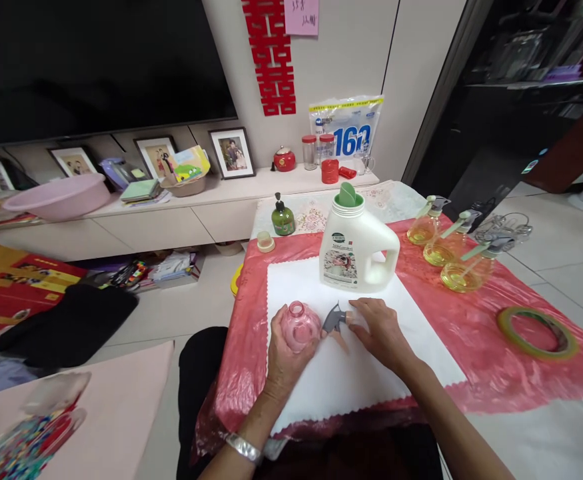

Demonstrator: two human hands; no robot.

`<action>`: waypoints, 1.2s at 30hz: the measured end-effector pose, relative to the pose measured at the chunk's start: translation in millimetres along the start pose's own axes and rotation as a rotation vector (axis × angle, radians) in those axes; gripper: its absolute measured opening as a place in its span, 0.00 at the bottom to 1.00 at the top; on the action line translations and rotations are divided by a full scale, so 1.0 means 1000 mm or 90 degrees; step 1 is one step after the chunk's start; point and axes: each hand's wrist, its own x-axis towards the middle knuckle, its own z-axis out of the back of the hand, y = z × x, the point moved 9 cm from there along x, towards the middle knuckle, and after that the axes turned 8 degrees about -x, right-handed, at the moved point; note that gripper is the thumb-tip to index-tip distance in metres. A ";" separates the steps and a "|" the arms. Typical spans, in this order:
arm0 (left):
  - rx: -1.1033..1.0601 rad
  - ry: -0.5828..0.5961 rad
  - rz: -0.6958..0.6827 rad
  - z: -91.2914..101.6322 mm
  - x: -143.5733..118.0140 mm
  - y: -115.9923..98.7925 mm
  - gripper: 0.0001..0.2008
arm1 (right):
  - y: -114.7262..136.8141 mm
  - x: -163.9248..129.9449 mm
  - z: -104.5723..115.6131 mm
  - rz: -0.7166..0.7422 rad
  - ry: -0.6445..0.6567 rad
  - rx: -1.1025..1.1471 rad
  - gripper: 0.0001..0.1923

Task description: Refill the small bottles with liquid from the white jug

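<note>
My left hand (288, 363) is closed around a round pink spray bottle (300, 328), whose open neck points up. Just right of it, my right hand (380, 333) grips a trigger spray head (334, 318), grey with a pale pink trigger. The spray head is off the bottle, and its nozzle end comes close to my left fingers. Both hands are over a white cloth (316, 400) with a scalloped edge. Behind them stands a large white jug (354, 250) with a handle, its green inner spout uncapped.
On the right are several clear spray bottles (464, 277) with yellow liquid and a roll of tape (537, 333). A green pump bottle (283, 217) and a pale cap (265, 241) stand at the back left of the red-covered table (244, 333).
</note>
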 end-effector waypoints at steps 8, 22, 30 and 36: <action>-0.017 0.012 0.053 -0.006 -0.001 -0.006 0.45 | 0.021 0.007 -0.007 0.012 0.076 -0.046 0.11; -0.046 0.044 0.047 -0.007 -0.001 0.008 0.52 | -0.002 -0.005 0.085 -0.175 -0.152 0.440 0.19; -0.062 0.027 0.027 -0.008 0.001 0.006 0.50 | 0.069 0.035 0.133 -0.045 -0.266 0.879 0.18; -0.077 0.027 0.029 -0.009 0.000 0.006 0.49 | 0.102 0.053 0.138 0.045 -0.303 0.829 0.18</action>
